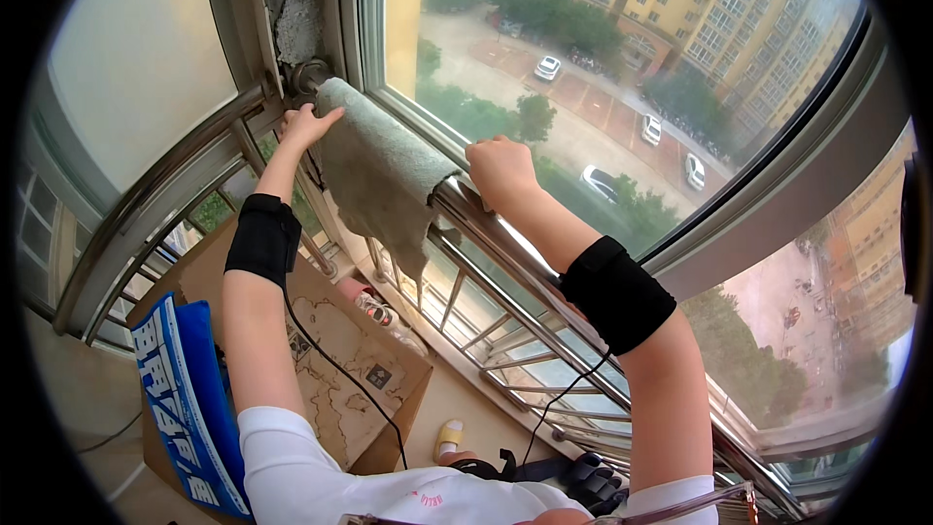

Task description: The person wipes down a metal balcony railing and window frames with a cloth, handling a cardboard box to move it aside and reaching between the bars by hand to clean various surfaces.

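A ragged grey-green cloth point(383, 149) is draped over a shiny metal handrail point(510, 237) below the window, its torn lower edge hanging on the near side. My left hand point(310, 127) is at the cloth's upper left end, thumb and fingers spread, the thumb against the cloth. The curled fingers of my right hand point(501, 169) are beside the window frame, just past the cloth's right end and above the handrail. Its palm side is hidden, so whether it holds anything cannot be told. Both forearms wear black bands with thin cables.
A large stained cardboard box point(357, 372) stands below, with a blue printed bag point(186, 401) at its left. Shoes point(375, 306) lie by the metal balusters point(452, 299). A second curved rail point(157, 182) runs at left. Window glass faces a car park far below.
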The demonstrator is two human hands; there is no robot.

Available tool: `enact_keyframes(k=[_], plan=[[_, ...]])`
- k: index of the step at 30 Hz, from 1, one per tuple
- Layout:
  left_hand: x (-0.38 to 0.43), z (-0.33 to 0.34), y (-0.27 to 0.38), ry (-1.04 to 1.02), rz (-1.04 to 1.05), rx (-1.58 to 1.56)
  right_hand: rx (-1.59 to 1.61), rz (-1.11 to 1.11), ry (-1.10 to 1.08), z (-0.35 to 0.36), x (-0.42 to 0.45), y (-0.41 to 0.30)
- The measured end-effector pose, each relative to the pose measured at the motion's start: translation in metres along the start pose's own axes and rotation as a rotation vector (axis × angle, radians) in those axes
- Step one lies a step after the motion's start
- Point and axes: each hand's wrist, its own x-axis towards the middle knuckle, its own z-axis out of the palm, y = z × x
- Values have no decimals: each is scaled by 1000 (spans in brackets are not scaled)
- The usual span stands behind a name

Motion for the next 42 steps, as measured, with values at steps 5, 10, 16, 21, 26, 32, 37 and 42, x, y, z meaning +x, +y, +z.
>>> enact_keyframes(k=[5, 10, 16, 21, 26, 32, 37, 42], plan=[[-65, 11, 23, 181, 370, 79, 189, -51, 112, -9, -7, -17], [-75, 28, 25, 223, 452, 40, 52, -156, 53, -9, -2, -40], [-92, 30, 28, 242, 460, -13, -88, -67, 73, -10, 8, -40], [-129, 24, 45, 206, 618, 63, -39, 21, 25, -10, -3, -30], [-181, 24, 64, 212, 874, 0, 159, -112, 408, -6, -59, -18], [-225, 34, 101, 152, 1023, -79, 213, -40, 410, 4, -136, 9], [-265, 48, 140, 182, 1166, -146, 296, -21, 447, 4, -184, 19], [-324, 62, 173, 129, 1305, -184, 337, 47, 388, -4, -241, 26]])
